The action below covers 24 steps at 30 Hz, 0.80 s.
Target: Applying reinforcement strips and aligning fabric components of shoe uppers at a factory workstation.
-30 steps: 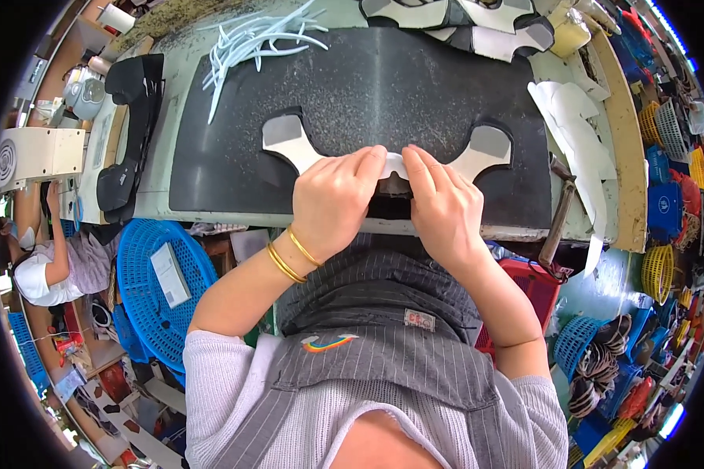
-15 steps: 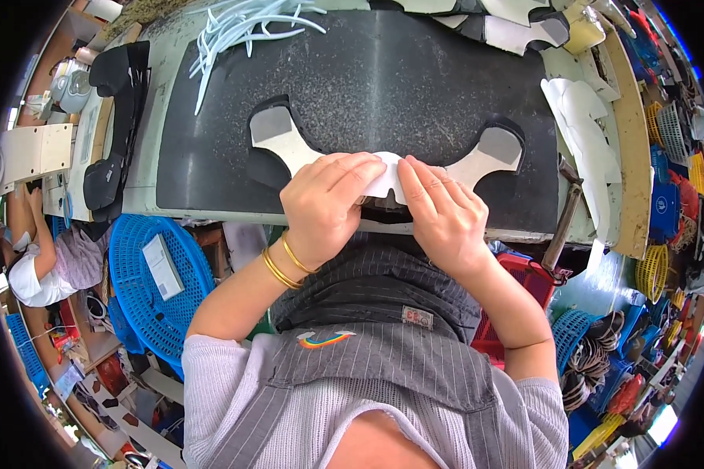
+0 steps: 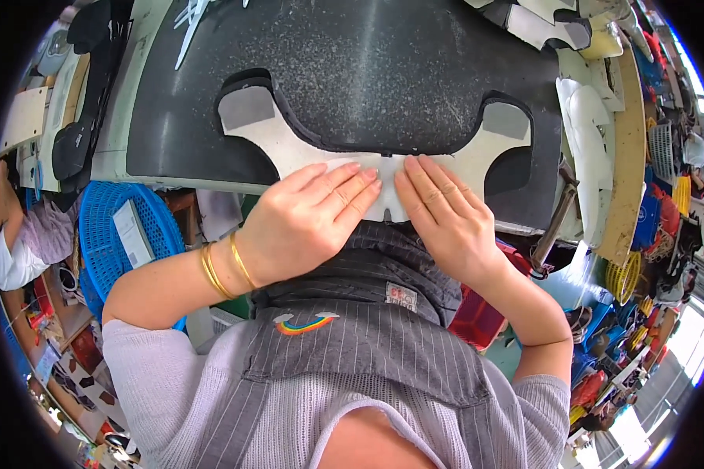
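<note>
A curved piece that looks like a shoe upper (image 3: 260, 142), white with grey patches at both ends and a black edge, lies across the near side of the black mat (image 3: 352, 86). Over its middle sits a white notched patch (image 3: 389, 202), hanging past the table's front edge. My left hand (image 3: 309, 219) lies flat on the left part of this middle, fingers stretched and side by side. From the right, my right hand (image 3: 452, 217) presses with straight fingers on the other part. A narrow gap between the fingertips shows the patch; palms hide the rest.
A hammer (image 3: 554, 223) rests at the table's right edge beside white sheets (image 3: 585, 148). Similar cut pieces (image 3: 544, 27) lie at the far right. Black pieces (image 3: 86, 117) are stacked at left. Below stands a blue basket (image 3: 98, 242); another person's arm (image 3: 6, 211) shows at far left.
The white patch, raised and bent between my fingers before, now lies flatter over the upper's middle. Both hands have gone from gripping it to lying flat. The view has shifted nearer the table.
</note>
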Each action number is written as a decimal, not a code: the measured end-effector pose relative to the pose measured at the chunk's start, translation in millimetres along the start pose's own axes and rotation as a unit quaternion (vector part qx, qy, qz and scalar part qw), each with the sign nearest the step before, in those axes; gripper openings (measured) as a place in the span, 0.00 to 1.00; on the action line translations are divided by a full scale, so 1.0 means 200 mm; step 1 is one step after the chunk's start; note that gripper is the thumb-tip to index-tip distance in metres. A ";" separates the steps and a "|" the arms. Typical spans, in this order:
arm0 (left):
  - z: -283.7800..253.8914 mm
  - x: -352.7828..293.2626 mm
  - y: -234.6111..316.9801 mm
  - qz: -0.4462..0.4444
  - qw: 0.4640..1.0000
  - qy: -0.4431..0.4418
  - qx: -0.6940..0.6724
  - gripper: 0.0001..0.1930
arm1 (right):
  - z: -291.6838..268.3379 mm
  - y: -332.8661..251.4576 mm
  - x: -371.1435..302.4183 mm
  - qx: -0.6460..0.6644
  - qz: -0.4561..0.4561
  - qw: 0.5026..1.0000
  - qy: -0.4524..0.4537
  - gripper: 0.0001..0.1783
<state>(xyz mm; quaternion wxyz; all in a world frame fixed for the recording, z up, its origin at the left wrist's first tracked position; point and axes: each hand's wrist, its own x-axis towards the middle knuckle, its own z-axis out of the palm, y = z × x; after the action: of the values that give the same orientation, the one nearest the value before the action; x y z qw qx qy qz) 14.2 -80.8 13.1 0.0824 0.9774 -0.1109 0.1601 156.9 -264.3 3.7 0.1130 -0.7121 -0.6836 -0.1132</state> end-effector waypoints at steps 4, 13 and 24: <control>0.00 0.03 0.01 0.025 0.999 0.031 0.032 0.13 | -0.01 -0.05 -0.01 0.025 0.044 0.999 -0.003 0.27; 0.03 0.08 -0.05 0.019 0.996 0.080 0.029 0.11 | -0.12 0.10 0.11 0.123 0.052 0.988 -0.077 0.26; 0.04 0.11 0.03 -0.066 0.993 0.023 -0.093 0.08 | 0.22 0.51 1.21 0.102 0.074 0.992 0.024 0.11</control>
<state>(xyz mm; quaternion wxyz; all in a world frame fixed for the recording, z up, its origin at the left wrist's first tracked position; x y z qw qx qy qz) 36.4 -92.4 13.8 0.1860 0.9667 -0.0592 0.1654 269.6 -24.4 37.2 0.2098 -0.7425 -0.6340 -0.0514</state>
